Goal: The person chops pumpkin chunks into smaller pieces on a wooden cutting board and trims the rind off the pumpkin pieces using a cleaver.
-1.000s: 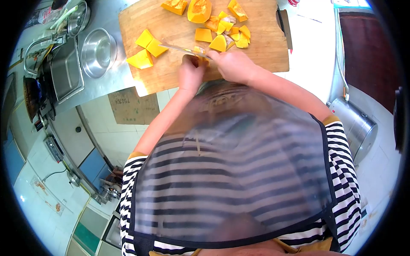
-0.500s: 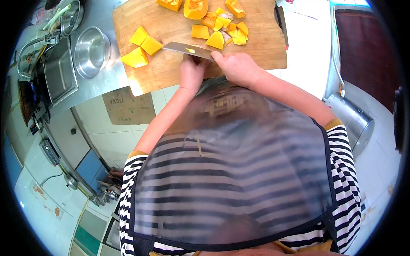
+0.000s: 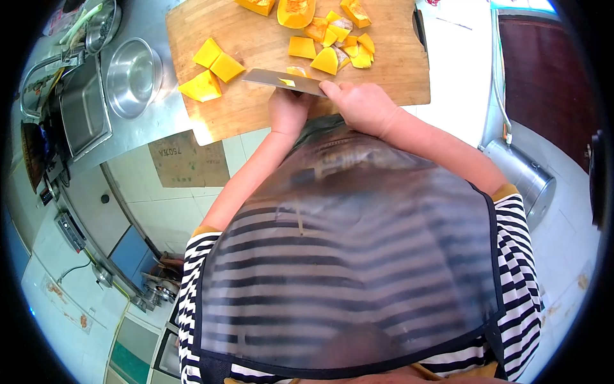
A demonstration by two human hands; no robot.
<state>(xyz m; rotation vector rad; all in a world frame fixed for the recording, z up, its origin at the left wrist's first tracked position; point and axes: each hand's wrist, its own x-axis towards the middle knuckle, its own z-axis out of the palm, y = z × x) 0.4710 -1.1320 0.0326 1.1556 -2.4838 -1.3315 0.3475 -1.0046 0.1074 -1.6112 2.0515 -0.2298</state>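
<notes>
Pumpkin piece [image 3: 296, 71]: likely firm, slick; best pinched at sides; right hand [image 3: 366, 107] clasped around knife [image 3: 270, 77]; unclear hold in left hand [image 3: 288, 115].

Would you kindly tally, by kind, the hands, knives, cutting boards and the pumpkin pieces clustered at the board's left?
Hands: 2 (left hand, right hand)
Knife: 1
Cutting board: 1
Pumpkin pieces at left: 3
Total: 7
</notes>
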